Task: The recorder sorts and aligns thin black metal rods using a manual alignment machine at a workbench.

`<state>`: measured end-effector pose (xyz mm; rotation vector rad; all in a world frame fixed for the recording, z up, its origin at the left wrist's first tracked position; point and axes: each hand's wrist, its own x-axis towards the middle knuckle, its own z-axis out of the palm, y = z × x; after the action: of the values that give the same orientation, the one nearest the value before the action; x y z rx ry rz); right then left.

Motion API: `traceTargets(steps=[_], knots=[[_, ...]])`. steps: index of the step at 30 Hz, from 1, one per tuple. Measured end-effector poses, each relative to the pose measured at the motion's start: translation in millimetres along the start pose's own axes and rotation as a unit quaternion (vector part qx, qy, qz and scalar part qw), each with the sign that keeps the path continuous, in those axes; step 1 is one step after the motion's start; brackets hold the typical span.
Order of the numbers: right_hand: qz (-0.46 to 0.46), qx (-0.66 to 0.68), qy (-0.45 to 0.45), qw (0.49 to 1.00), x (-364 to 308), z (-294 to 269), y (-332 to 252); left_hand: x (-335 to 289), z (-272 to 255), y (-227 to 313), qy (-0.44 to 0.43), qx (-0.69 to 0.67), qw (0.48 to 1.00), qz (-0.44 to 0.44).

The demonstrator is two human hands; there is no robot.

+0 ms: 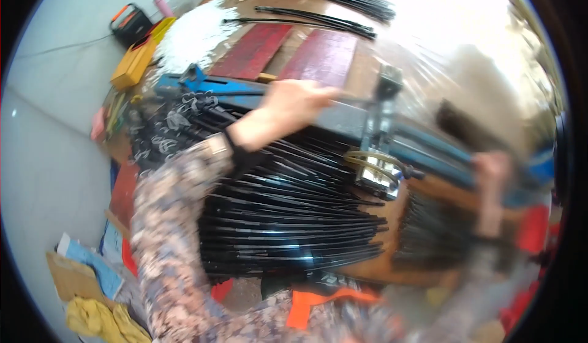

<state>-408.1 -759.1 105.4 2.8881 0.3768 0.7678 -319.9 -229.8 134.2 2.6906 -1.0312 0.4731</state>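
Note:
My left hand (294, 107) is closed over the blue metal rail (245, 98), on a thin black rod that shows on either side of the fist. Just right of it, a metal clamp-like fixture (376, 128) with a yellowish tube loop (373, 158) stands across the rail. My right hand (492, 168) is at the rail's right end, smeared by motion, so its fingers cannot be read. A dark, blurred bar (468, 125) lies beyond it. Below my left hand, many long black rods (294, 220) lie side by side across the bench.
Two dark red boards (318, 58) lie behind the rail, with a heap of small white pieces (193, 37) to their left. More black rods (318, 18) lie at the back. A yellow box (133, 61) and a black-and-orange case (130, 24) stand far left. Yellow cloth (104, 321) lies lower left.

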Motion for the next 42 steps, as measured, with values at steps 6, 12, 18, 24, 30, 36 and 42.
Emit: traceTargets(steps=[6, 12, 18, 24, 30, 36, 42], knots=[[-0.01, 0.021, 0.094, 0.995, -37.7, 37.6, 43.5, 56.7, 71.9, 33.0, -0.016, -0.08, 0.996, 0.045], [0.015, 0.07, 0.071, 0.995, -30.7, 32.1, 23.7, 49.6, 65.7, 36.7, -0.042, -0.165, 0.985, -0.022], [0.038, 0.1, 0.079, 0.991, -30.2, 34.9, 18.7, 48.3, 81.9, 43.5, 0.01, -0.121, 0.992, -0.026], [0.03, 0.017, 0.022, 0.999, -61.7, 31.2, 43.0, 57.6, 92.7, 32.7, 0.005, -0.135, 0.989, 0.063], [-0.077, 0.094, 0.082, 0.989, -17.8, -27.1, -95.3, 51.5, 73.1, 39.5, -0.018, -0.097, 0.995, 0.011], [-0.052, 0.178, 0.054, 0.981, -26.4, -25.2, -128.8, 59.7, 71.4, 44.4, -0.064, -0.095, 0.993, -0.026], [-0.034, 0.246, 0.021, 0.968, -25.1, -6.7, -139.9, 57.7, 77.1, 46.5, -0.051, -0.098, 0.994, -0.004]])
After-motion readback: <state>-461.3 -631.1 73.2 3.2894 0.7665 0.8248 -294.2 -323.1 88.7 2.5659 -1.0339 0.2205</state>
